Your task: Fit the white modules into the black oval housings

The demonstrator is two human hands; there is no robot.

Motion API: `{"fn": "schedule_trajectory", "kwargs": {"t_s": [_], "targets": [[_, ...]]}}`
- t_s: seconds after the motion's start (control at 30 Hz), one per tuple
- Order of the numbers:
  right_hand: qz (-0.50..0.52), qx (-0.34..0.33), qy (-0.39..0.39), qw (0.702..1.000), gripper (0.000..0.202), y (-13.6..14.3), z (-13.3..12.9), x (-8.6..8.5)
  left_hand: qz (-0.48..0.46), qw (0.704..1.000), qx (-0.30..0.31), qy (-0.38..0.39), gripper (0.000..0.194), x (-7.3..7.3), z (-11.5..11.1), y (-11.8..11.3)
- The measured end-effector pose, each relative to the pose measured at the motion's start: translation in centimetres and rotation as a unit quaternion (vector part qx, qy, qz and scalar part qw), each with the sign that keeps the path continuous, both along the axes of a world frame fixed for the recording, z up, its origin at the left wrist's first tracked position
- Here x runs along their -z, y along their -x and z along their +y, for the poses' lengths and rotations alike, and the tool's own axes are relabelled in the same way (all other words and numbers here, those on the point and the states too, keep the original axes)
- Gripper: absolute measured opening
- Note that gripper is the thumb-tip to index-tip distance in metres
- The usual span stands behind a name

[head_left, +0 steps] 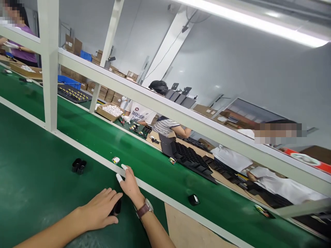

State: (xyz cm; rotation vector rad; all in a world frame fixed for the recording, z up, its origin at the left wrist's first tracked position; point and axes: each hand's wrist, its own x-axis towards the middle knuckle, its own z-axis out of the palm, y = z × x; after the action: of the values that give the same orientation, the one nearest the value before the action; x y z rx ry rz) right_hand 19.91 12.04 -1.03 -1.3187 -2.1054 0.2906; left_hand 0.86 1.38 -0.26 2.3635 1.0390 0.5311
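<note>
My left hand (102,210) lies low over the green table, its fingers and thumb around a black part (117,208) that is mostly hidden. Just beyond it, my right hand (129,182) reaches over the pale rail (155,195), white covers on two fingertips, thumb and finger apart with nothing between them. A small white and yellow component (116,160) rests on the green belt (144,167) just past those fingertips, untouched. Black cylindrical parts (79,166) stand on the table to the left.
Farther right on the belt are another small component (172,160), a black housing (193,199) and a circuit piece (263,210). A white post (49,69) and slanting shelf beam (155,100) cross the view. Beyond are black trays (191,158), a box of white pieces (103,113) and several people.
</note>
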Motion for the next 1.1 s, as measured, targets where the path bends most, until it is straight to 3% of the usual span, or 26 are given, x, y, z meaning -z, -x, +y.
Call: {"fn": "schedule_trajectory", "kwargs": {"t_s": [0.17,0.3,0.4,0.5,0.6,0.7,0.9,1.1], "targets": [[0.006,0.072,0.003,0.997,0.050,2.5,6.0,1.3,0.018,1.000,0.016,0.015,0.079,-0.2,0.3,0.3],[0.022,0.094,-0.001,0.995,0.038,2.4,6.7,1.2,0.026,0.999,0.021,0.005,0.076,-1.1,0.3,0.6],[0.033,0.075,-0.003,0.997,0.042,0.6,3.4,0.7,0.035,0.999,0.019,0.003,0.062,-1.7,0.5,1.0],[0.038,0.038,0.006,0.999,0.043,-1.7,-2.2,0.1,0.049,0.999,-0.005,-0.010,0.048,-2.1,1.1,1.5],[0.038,-0.006,0.024,0.999,0.046,-3.1,-7.9,-0.5,0.047,0.998,-0.029,-0.020,0.042,-2.0,1.7,1.7],[0.017,-0.059,0.037,0.997,0.050,-3.6,-11.5,-0.7,0.027,0.999,-0.034,-0.011,0.044,-1.6,2.0,1.8],[-0.040,-0.055,-0.001,0.998,0.064,-4.5,-13.3,0.6,-0.003,0.999,-0.037,0.013,0.058,-0.4,2.3,2.0],[-0.015,-0.031,-0.051,0.998,0.057,-4.7,-14.1,1.5,-0.027,0.998,-0.039,0.034,0.075,-0.4,2.5,2.2]]}}
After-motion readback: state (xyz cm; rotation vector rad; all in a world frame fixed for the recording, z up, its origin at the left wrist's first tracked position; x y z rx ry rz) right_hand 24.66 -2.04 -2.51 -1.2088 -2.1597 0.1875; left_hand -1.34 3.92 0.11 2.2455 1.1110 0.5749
